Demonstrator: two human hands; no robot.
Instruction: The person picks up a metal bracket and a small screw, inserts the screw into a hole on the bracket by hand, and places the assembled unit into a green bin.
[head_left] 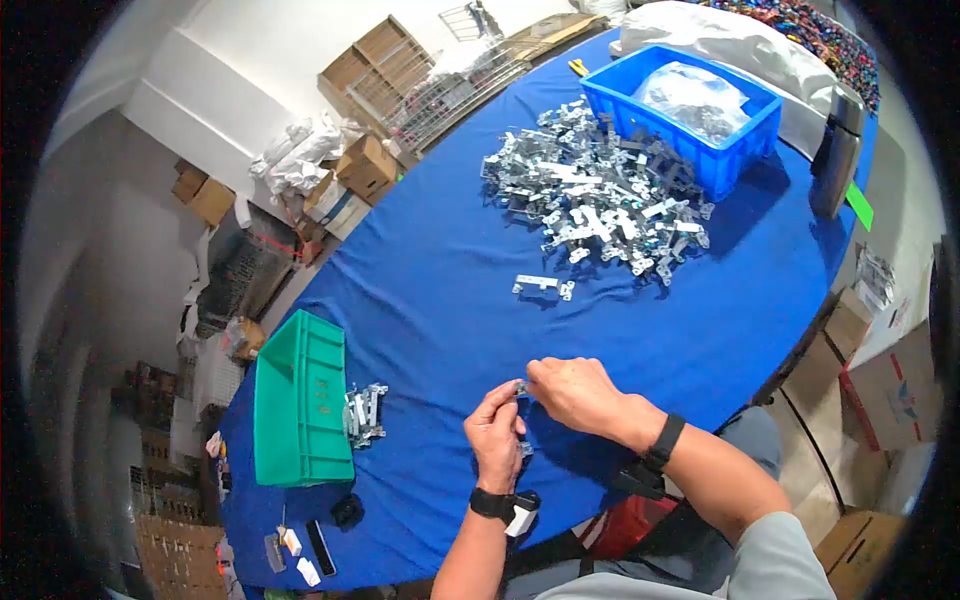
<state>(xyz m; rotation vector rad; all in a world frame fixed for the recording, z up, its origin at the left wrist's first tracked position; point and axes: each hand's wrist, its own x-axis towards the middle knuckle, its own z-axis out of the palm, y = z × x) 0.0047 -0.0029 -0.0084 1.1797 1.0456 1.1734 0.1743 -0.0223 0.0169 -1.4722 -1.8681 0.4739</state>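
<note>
Near the table's front edge, my left hand (494, 430) is closed around a small metal bracket (526, 449), whose lower end shows beside the palm. My right hand (575, 392) is closed in a pinch at the bracket's upper end, just right of the left fingertips. Most of the bracket is hidden by the fingers. Farther up the blue cloth lies a single metal bracket (543, 287), below a large pile of similar metal brackets (600, 200). A small stack of brackets (364, 415) lies at the left.
A green crate (305, 400) stands on its side at the left. Beyond the pile is a blue bin (690, 150) with a plastic bag inside. A dark bottle (838, 150) stands at the far right. A phone (321, 547) lies at the lower left of the blue-covered table (420, 270).
</note>
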